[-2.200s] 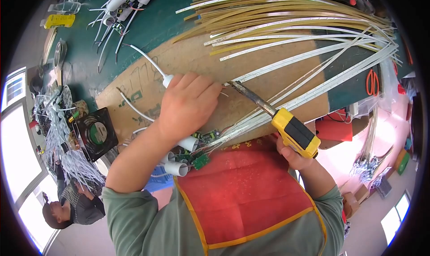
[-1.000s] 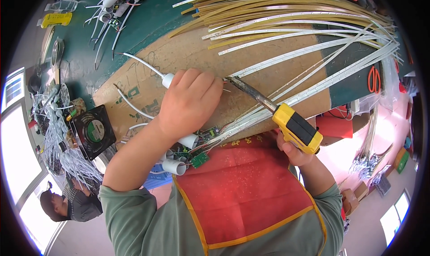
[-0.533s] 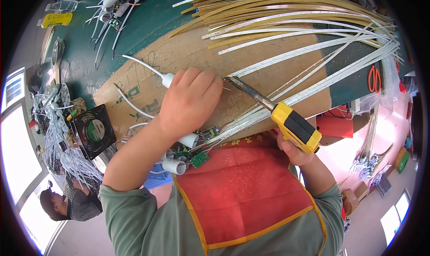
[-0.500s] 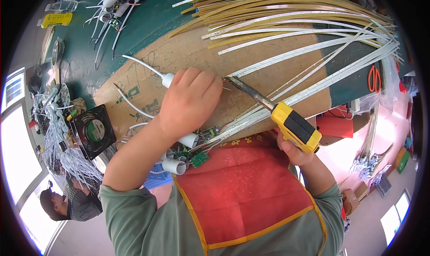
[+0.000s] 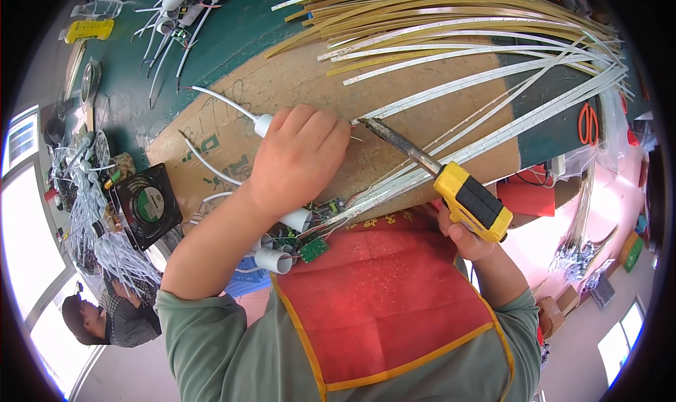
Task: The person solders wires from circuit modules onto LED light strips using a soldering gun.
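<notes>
My left hand (image 5: pixel 299 159) is closed, back upward, over a white plastic tube (image 5: pixel 263 125) with a white cable (image 5: pixel 224 98) running out to the left. Thin wire ends (image 5: pixel 356 139) poke out by its fingertips; the grip itself is hidden beneath the hand. My right hand (image 5: pixel 466 241) is wrapped round a yellow-and-black soldering gun (image 5: pixel 473 201). The gun's dark metal tip reaches up left to the end of a white LED strip (image 5: pixel 429 90), close to my left fingertips. More white tubes (image 5: pixel 273 260) and green circuit boards (image 5: pixel 314 249) lie below my left wrist.
Brown cardboard (image 5: pixel 282 74) covers part of the green table (image 5: pixel 134 92). Many white and yellow strips (image 5: pixel 422 22) fan across the far right. A black fan (image 5: pixel 146 206) stands at left, beside bundled white cables (image 5: pixel 105 226). Red-handled scissors (image 5: pixel 588 124) lie right. Another person (image 5: pixel 113 314) is at lower left.
The soldering gun and my right hand have shifted slightly right and down, and the tip has slid a little right along the strip's end. My left hand has stayed in place.
</notes>
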`<state>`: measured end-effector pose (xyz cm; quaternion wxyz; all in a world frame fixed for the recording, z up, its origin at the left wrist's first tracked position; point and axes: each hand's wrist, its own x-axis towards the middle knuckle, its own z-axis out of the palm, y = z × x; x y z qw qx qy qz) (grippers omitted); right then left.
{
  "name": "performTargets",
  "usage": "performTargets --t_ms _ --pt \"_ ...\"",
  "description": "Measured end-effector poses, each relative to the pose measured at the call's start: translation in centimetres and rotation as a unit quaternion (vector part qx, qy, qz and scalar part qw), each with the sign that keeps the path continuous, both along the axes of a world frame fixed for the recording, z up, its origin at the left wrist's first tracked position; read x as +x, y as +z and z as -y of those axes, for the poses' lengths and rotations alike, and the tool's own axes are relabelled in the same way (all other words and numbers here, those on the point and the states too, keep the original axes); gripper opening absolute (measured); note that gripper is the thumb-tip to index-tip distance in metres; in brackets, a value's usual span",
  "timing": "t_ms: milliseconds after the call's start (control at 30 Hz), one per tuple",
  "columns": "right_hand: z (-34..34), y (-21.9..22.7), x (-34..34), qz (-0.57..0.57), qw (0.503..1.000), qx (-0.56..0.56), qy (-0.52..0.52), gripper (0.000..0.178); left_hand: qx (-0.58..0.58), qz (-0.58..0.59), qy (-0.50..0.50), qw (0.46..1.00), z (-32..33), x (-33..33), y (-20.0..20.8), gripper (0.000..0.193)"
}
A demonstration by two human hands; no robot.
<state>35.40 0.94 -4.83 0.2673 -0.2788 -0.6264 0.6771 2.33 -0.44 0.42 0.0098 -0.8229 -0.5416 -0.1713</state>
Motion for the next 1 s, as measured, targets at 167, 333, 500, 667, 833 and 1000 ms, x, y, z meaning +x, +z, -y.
performTargets --t_ms 167,333,500,667,833,1000 --pt "-0.1 0.1 0.1 0.005 1.0 0.01 0.005 0.065 -0.005 0.002 0.005 1.0 0.0 0.0 0.0 0.029" --pt "-0.1 1.3 -0.3 0.001 0.997 -0.073 -0.039 0.021 -0.007 0.002 0.01 1.0 0.0 0.0 0.1 0.029" --pt "-0.2 1.5 -0.5 0.024 0.998 -0.04 -0.035 0.026 -0.008 -0.004 0.009 1.0 0.1 0.0 0.2 0.03" --pt "-0.4 1.7 -0.5 0.011 0.997 -0.07 -0.03 0.027 -0.008 -0.008 0.009 1.0 0.1 0.0 0.2 0.03" --pt "-0.3 1.5 -0.5 0.008 0.997 -0.064 -0.037 0.026 -0.007 -0.008 0.014 1.0 0.1 0.0 0.2 0.03" --pt "-0.2 1.3 -0.4 0.01 0.998 -0.047 -0.039 0.03 -0.001 -0.001 0.029 1.0 0.0 0.3 0.2 0.027"
